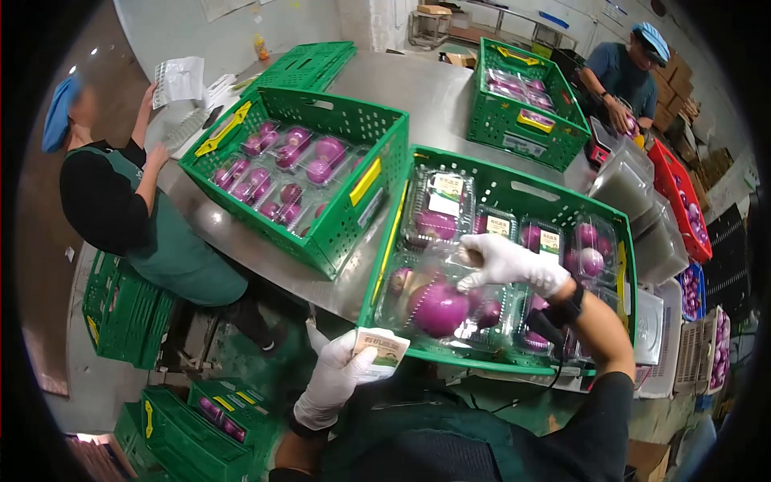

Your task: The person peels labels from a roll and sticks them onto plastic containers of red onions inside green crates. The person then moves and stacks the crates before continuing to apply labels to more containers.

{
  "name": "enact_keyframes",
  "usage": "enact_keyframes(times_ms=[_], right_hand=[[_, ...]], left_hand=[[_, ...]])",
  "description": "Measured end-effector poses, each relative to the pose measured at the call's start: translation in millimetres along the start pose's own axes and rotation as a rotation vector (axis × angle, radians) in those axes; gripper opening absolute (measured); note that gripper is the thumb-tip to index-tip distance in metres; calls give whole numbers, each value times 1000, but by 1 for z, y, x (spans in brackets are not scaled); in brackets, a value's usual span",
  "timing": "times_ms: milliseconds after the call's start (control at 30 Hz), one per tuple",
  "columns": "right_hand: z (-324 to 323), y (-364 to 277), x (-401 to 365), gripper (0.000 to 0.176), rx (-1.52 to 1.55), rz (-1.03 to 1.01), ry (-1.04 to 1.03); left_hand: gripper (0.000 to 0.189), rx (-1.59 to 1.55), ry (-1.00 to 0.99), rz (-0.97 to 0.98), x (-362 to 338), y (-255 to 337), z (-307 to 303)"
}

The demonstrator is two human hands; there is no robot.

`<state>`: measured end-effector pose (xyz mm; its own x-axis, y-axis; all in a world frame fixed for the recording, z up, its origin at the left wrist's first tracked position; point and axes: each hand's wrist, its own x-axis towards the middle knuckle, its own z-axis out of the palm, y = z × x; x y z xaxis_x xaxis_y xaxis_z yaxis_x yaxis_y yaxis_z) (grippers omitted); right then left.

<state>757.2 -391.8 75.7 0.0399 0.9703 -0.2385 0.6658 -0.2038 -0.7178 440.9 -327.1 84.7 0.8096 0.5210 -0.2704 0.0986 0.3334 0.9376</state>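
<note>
My left hand (341, 373), in a white glove, is closed on a small stack of printed labels (384, 351) beside the near left corner of a green crate (522, 183). White-gloved too, my right hand (510, 263) is over that crate, its thumb and fingers curled at the upper edge of a clear plastic box of purple onions (438, 309). No label shows on this box. Behind it is a labelled onion box (442, 205). Several more boxes fill the crate, some labelled and partly hidden by my right hand and forearm.
Another green crate (329, 257) of onion boxes stands to the left, and a third crate (514, 128) farther back. A co-worker (120, 201) holds papers at left; another person (626, 76) handles onions at back right. Clear containers (634, 181) and a red crate (679, 205) stand at right.
</note>
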Motion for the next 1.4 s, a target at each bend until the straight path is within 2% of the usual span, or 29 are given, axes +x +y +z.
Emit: enact_keyframes(times_ms=[67, 133, 200, 267, 300, 333, 400, 467, 533, 567, 667, 700, 733, 767, 800, 833, 867, 900, 933, 967, 1000, 1033, 1067, 1100, 1133, 1200, 1267, 1300, 1400], right_hand=[[27, 24, 43, 44, 353, -43, -92], [56, 44, 72, 40, 385, -5, 14], [73, 36, 75, 43, -27, -161, 314], [65, 8, 58, 40, -341, -399, 479], [62, -3, 51, 36, -312, -457, 577], [59, -25, 35, 35, 1, -363, 540], [55, -78, 1, 34, 561, -136, 190], [75, -101, -14, 28, 400, -220, 64], [88, -99, -19, 20, 419, -142, 218], [87, -94, -17, 18, 474, -137, 287], [77, -87, -22, 11, 606, -93, 463], [75, -89, -28, 10, 455, -180, 476], [74, -92, -34, 10, 308, -260, 491], [80, -95, -35, 7, 199, -446, 472], [82, -107, -39, 7, 62, -632, 460], [73, -117, -46, 8, 16, -665, 521], [62, -122, -48, 9, -35, -705, 581], [50, -105, -46, 6, 16, -588, 667], [46, -89, -38, 3, 364, -329, 852], [21, -98, -39, 10, 682, -173, 815], [7, -70, -31, 15, 658, -127, 751], [7, -58, -32, 16, 650, -17, 646], [8, -50, -29, 17, 640, 88, 542], [20, -46, -25, 17, 616, 110, 403], [33, -38, -21, 14, 726, 132, 282], [57, -29, -3, 10, 678, 150, 174], [64, -38, 8, 13, 611, 224, 121], [69, -38, 13, 17, 550, 187, 137], [74, -32, 26, 35, 288, 226, 189]], left_hand=[[25, 6, 0, 41, 3, -6, -5], [25, -30, 7, 9, 4, -7, -7], [27, -21, 16, 38, 9, -18, -17], [28, -2, 42, 139, 15, -20, -15], [27, -171, 176, 56, 14, -9, -4], [24, -130, 185, 42, 15, -9, -6], [19, -46, 189, 19, 19, -11, -8], [8, 48, 205, 121, 22, -13, -5], [6, 175, 217, 183, 20, -18, -4], [9, -216, 189, 63, 14, -8, 6], [12, 659, 82, 206, 8, -24, -25], [26, 448, 130, 286, 1, -18, -27], [46, 551, 182, 591, 2, -2, -28], [54, 589, 175, 657, 0, 17, -17], [56, 616, 122, 690, -3, 23, -2], [58, 640, 68, 723, -7, 29, 12], [45, 570, -46, 501, -5, -11, 1], [35, 435, -36, 404, -7, -3, 3], [26, 304, -31, 306, -9, 13, 4], [14, 460, 162, 363, -19, 31, -3], [15, 335, 412, 327, -34, 36, -31], [9, -174, 395, 632, -53, 46, -47], [8, -259, 412, 863, -74, 61, -65], [8, -234, 446, 1008, -97, 74, -80], [7, -199, 466, 1117, -118, 86, -91], [5, -127, 491, 1206, -141, 101, -95], [3, -71, 519, 1224, -147, 107, -90], [2, -48, 536, 1209, -145, 106, -87], [2, 11, 579, 1063, -128, 96, -76]])
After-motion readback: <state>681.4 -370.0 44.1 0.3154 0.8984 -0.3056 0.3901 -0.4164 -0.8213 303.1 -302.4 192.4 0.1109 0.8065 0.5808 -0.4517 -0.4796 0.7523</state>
